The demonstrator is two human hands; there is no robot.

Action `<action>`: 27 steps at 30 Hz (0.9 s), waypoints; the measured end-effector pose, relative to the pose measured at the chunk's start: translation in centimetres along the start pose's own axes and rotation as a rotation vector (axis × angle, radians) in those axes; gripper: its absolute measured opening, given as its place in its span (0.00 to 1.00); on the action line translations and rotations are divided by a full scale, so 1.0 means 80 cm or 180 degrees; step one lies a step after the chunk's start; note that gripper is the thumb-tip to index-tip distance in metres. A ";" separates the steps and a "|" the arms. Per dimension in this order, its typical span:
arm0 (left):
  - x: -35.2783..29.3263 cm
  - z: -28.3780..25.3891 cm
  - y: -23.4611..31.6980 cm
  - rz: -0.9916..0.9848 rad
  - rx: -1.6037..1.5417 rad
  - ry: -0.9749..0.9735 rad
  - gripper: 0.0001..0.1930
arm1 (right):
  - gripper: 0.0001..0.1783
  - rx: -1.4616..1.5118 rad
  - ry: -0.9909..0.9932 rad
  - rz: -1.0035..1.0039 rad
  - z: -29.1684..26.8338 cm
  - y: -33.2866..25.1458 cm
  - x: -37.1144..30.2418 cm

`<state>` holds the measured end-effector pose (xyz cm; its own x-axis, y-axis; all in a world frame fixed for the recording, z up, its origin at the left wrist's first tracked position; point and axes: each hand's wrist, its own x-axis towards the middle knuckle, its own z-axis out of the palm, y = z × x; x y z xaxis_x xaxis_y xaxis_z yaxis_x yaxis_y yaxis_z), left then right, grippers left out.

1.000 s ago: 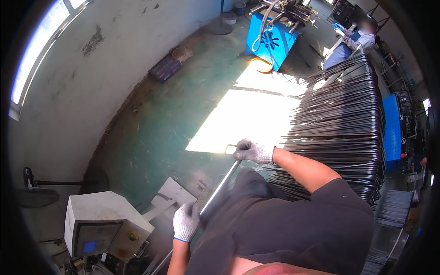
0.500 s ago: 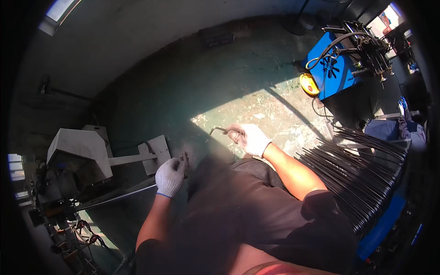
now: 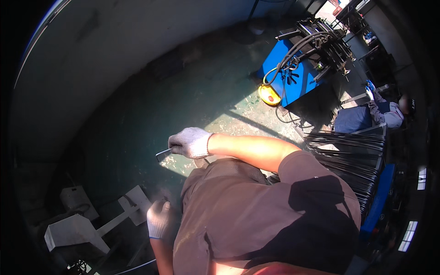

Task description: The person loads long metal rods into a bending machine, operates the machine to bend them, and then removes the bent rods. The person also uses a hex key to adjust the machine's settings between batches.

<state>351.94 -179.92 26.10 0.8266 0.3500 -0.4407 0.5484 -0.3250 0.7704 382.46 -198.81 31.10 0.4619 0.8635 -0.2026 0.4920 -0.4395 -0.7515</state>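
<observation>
Since half a second ago, the right hand (image 3: 189, 142) has swung from about two o'clock of the left hand (image 3: 158, 217) to nearly one o'clock, and the whole view has turned with the head, so the blue machine (image 3: 295, 75) now sits further left in it. Both hands wear pale knit gloves. Fingers of the right hand are curled tight around a thin bent rod (image 3: 163, 153), whose short hooked end pokes out at eight o'clock over the green floor (image 3: 123, 133); the rest of the rod is hidden. I cannot tell whether the left hand is gripping anything, as its fingers are blurred. At ten o'clock from it, just beside, is a white plate (image 3: 137, 206) on an arm, and near nine o'clock a white machine housing (image 3: 75, 233). From the right hand, the blue machine stands at two o'clock, with a yellow object (image 3: 269, 95) at its foot. Well off at three o'clock lie many black rods (image 3: 350, 170); a co-worker (image 3: 389, 114) is just beyond them.
</observation>
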 end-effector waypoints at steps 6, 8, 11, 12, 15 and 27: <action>0.125 -0.037 0.086 0.0657 0.0826 0.0257 0.12 | 0.15 -0.0166 0.0026 0.0559 -0.067 0.095 0.069; 0.161 -0.048 0.092 0.0692 0.0958 0.0478 0.12 | 0.14 -0.0019 0.0145 0.0595 -0.091 0.110 0.093; 0.212 -0.047 0.124 0.0046 0.0060 0.0601 0.10 | 0.15 0.0105 0.0273 0.0519 -0.099 0.176 0.143; 0.231 -0.044 0.123 -0.0052 -0.0040 0.0607 0.11 | 0.15 0.0055 0.0402 0.0350 -0.096 0.197 0.161; 0.298 -0.060 0.160 0.0001 0.0653 0.0380 0.17 | 0.13 0.0316 0.0379 0.0723 -0.136 0.188 0.222; 0.388 -0.212 0.181 -0.0550 -0.0994 0.2293 0.14 | 0.09 -0.0144 -0.0804 -0.0765 -0.142 0.065 0.576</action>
<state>383.41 -158.84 31.39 0.3901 0.8884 -0.2422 0.5124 0.0091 0.8587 414.71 -164.12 24.99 0.1347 0.9751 -0.1763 0.5992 -0.2219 -0.7692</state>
